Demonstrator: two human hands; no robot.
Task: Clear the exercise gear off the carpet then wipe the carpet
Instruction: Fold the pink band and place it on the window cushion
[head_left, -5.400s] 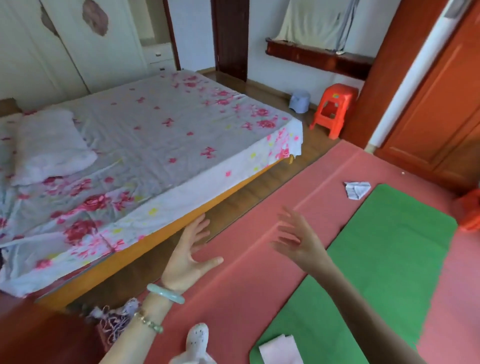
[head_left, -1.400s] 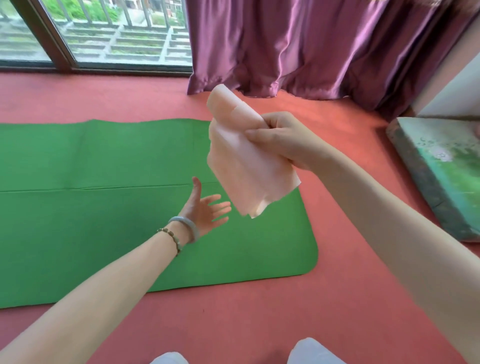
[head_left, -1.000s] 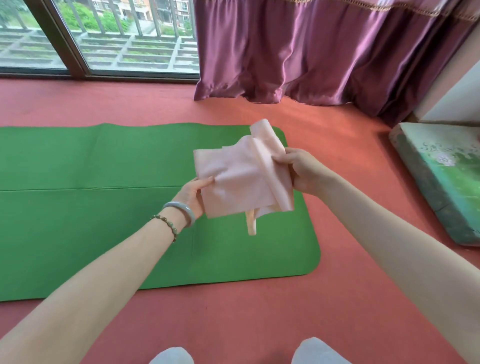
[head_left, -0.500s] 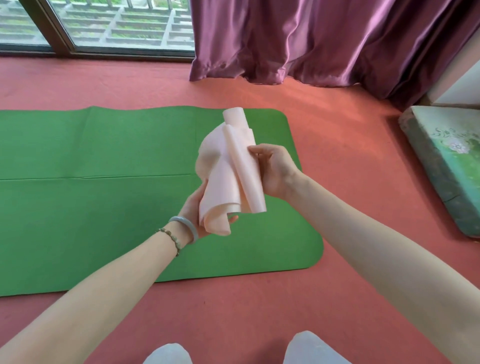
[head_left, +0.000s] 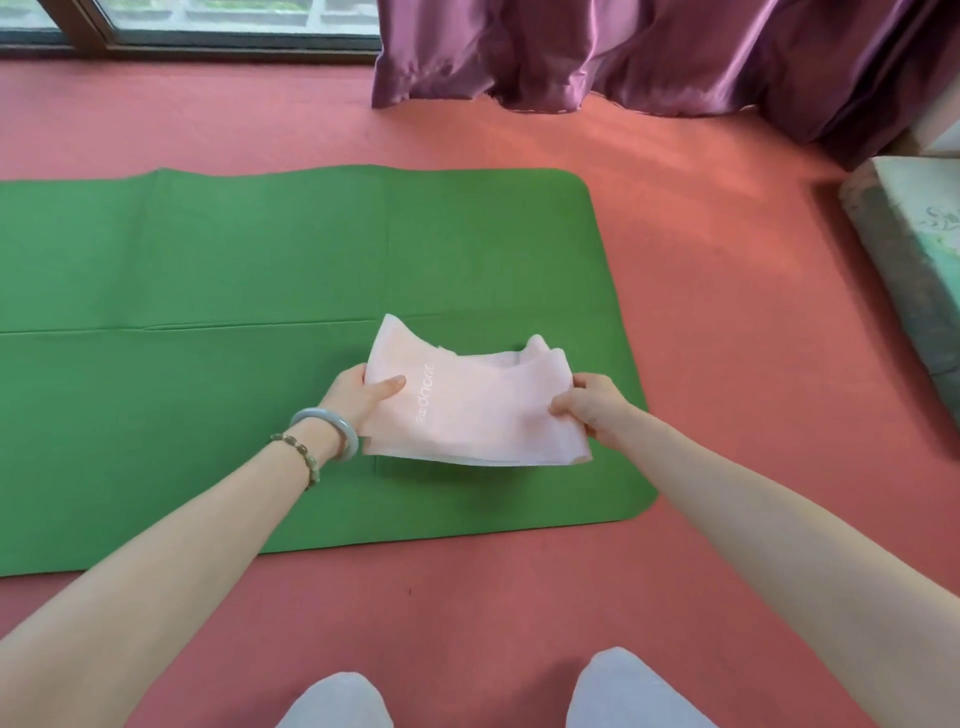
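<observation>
A pale pink cloth (head_left: 478, 410) with small white lettering is stretched between both my hands, just above the right end of a green exercise mat (head_left: 208, 312). My left hand (head_left: 363, 397) pinches the cloth's left edge, thumb on top. My right hand (head_left: 592, 408) grips its right edge. The mat lies flat on the red carpet (head_left: 727, 322), running off the left side of the view. The cloth is partly folded, with layered edges along its near side.
Purple curtains (head_left: 649, 52) hang at the back above the carpet, beside a window sill (head_left: 197, 44) at the back left. A pale green patterned cushion (head_left: 914, 260) lies at the right edge. My white-socked feet (head_left: 623, 691) stand on the carpet near the bottom.
The cloth was bunched upright in my hands; it is now spread flat between them and lowered toward the mat. Both hands have moved apart and down.
</observation>
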